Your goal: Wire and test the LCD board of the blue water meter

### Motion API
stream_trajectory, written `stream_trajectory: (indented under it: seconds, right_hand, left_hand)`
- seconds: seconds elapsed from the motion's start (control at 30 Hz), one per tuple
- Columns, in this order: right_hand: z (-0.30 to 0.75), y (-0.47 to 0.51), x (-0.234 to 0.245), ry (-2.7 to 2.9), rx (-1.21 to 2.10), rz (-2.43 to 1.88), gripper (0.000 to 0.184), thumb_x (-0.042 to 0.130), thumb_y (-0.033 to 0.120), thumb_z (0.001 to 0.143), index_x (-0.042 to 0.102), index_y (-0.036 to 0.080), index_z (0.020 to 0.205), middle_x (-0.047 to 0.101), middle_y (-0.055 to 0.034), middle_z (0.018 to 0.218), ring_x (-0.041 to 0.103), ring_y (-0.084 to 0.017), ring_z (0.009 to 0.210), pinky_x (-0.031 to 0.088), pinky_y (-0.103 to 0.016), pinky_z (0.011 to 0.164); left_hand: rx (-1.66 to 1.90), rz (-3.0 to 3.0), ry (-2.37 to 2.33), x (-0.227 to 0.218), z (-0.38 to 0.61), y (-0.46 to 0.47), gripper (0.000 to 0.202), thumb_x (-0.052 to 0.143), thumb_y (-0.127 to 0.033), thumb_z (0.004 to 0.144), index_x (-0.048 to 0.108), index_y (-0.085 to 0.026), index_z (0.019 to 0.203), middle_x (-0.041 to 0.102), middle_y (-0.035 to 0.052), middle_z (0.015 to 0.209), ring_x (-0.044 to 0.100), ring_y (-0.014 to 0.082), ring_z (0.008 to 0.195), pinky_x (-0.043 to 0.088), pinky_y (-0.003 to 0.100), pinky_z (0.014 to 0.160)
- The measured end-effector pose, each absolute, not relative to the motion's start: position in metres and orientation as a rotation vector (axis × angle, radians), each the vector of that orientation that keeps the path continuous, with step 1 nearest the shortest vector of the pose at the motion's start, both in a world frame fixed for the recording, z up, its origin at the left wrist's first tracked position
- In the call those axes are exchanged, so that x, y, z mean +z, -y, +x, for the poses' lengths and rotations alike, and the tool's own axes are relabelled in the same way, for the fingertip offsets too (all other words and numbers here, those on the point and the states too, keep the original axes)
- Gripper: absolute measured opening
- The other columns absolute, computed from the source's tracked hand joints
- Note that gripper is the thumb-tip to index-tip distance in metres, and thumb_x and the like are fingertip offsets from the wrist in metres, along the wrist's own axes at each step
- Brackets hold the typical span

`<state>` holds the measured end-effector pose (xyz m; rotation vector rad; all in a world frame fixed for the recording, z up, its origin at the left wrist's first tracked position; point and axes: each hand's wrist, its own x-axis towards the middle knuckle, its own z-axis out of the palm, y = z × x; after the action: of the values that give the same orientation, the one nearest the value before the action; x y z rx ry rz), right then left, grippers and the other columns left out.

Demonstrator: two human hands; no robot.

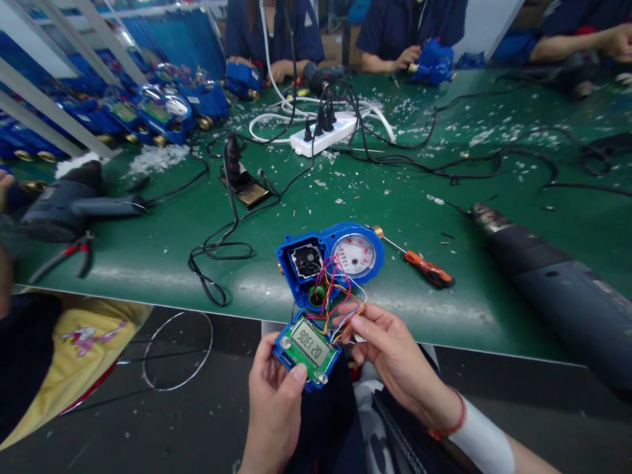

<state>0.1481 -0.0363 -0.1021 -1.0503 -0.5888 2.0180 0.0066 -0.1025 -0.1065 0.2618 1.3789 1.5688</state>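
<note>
My left hand [276, 388] grips a green circuit board with a lit display [310, 342], set in a blue frame, just off the table's front edge. Several thin coloured wires [340, 289] run from it to a blue water meter [340, 230] lying on the table. The meter has a round dial [354, 255] and an uncovered square compartment [306, 260]. My right hand [382, 342] pinches some of the wires between thumb and fingers, right of the board. Beside the meter lies an orange-handled screwdriver [428, 267], its shaft pointing at the brass fitting.
A heat gun [557, 283] lies at the right, another [74, 204] at the left near pliers [74, 253]. A soldering iron stand [249, 189], cables and a white power strip [326, 133] are behind. Blue meters [162, 112] crowd the far left. Co-workers sit opposite.
</note>
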Motion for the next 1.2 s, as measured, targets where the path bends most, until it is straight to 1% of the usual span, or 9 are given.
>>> stream_trajectory:
  seconds: [0.17,0.4,0.5,0.6,0.7,0.8,0.97,1.13,1.2]
  right_hand:
    - [0.149,0.031,-0.099,0.585,1.986,-1.032,0.031,0.083,0.036,0.068,0.063,0.012,0.07,0.06,0.0002,0.063,0.049,-0.005,0.053,0.037,-0.013,0.045]
    - [0.152,0.036,-0.106,0.437,2.11,-0.952,0.035,0.084,0.04,0.065,0.067,0.011,0.075,0.06,-0.0007,0.068,0.051,-0.004,0.058,0.04,-0.012,0.049]
    - [0.156,0.037,-0.106,0.512,2.083,-0.969,0.035,0.079,0.038,0.071,0.068,0.01,0.089,0.061,-0.0023,0.073,0.054,-0.006,0.063,0.042,-0.012,0.049]
    - [0.159,0.039,-0.103,0.556,2.047,-0.971,0.039,0.078,0.032,0.07,0.063,0.013,0.101,0.061,-0.0022,0.081,0.055,-0.008,0.065,0.044,-0.014,0.046]
    - [0.159,0.037,-0.099,0.674,1.981,-1.004,0.038,0.076,0.034,0.069,0.059,0.015,0.097,0.058,-0.0017,0.083,0.055,-0.01,0.065,0.043,-0.015,0.041]
    - [0.157,0.029,-0.096,0.9,1.869,-1.136,0.033,0.073,0.041,0.071,0.058,0.015,0.085,0.054,0.0009,0.068,0.05,-0.009,0.055,0.04,-0.016,0.038]
    - [0.156,0.015,-0.097,0.977,1.754,-1.204,0.027,0.07,0.037,0.073,0.057,0.014,0.069,0.051,0.004,0.051,0.042,-0.004,0.042,0.033,-0.015,0.039]
    - [0.152,0.013,-0.102,0.888,1.864,-1.144,0.035,0.068,0.046,0.073,0.057,0.013,0.072,0.056,0.0017,0.06,0.045,-0.004,0.044,0.037,-0.016,0.041]
    - [0.159,0.016,-0.098,0.875,1.89,-1.127,0.037,0.07,0.047,0.072,0.06,0.013,0.081,0.058,0.0007,0.063,0.049,-0.005,0.046,0.04,-0.017,0.042]
  left_hand:
    - [1.601,0.286,-1.374,-0.105,0.009,0.102,0.043,0.085,-0.026,0.055,0.063,-0.019,0.091,0.071,0.0022,0.08,0.065,0.0155,0.071,0.054,0.024,0.065]
    - [1.665,0.284,-1.393,-0.103,0.011,0.1,0.042,0.085,-0.026,0.055,0.063,-0.019,0.09,0.069,0.0002,0.078,0.062,0.0118,0.065,0.052,0.02,0.06]
    - [1.67,0.295,-1.424,-0.103,0.011,0.101,0.044,0.086,-0.025,0.054,0.063,-0.019,0.091,0.069,-0.0006,0.076,0.062,0.0114,0.064,0.051,0.018,0.058]
    - [1.659,0.324,-1.444,-0.105,0.011,0.103,0.041,0.085,-0.024,0.056,0.063,-0.019,0.091,0.069,-0.0007,0.077,0.062,0.0109,0.066,0.051,0.018,0.061]
    - [1.656,0.367,-1.484,-0.107,0.01,0.105,0.042,0.085,-0.024,0.055,0.061,-0.019,0.089,0.069,-0.001,0.077,0.063,0.0116,0.067,0.051,0.019,0.062]
    - [1.647,0.44,-1.523,-0.108,0.009,0.106,0.043,0.085,-0.024,0.055,0.059,-0.02,0.089,0.068,-0.0017,0.075,0.064,0.013,0.066,0.052,0.02,0.061]
    - [1.65,0.473,-1.523,-0.107,0.007,0.105,0.044,0.086,-0.023,0.055,0.058,-0.02,0.088,0.069,-0.0031,0.072,0.064,0.0117,0.063,0.051,0.019,0.06]
    - [1.676,0.331,-1.477,-0.102,0.009,0.102,0.043,0.086,-0.024,0.053,0.061,-0.019,0.088,0.071,-0.0018,0.076,0.065,0.0113,0.067,0.053,0.019,0.063]
    - [1.683,0.279,-1.466,-0.102,0.01,0.101,0.045,0.087,-0.024,0.052,0.063,-0.019,0.089,0.072,-0.0012,0.077,0.066,0.0115,0.067,0.053,0.019,0.063]
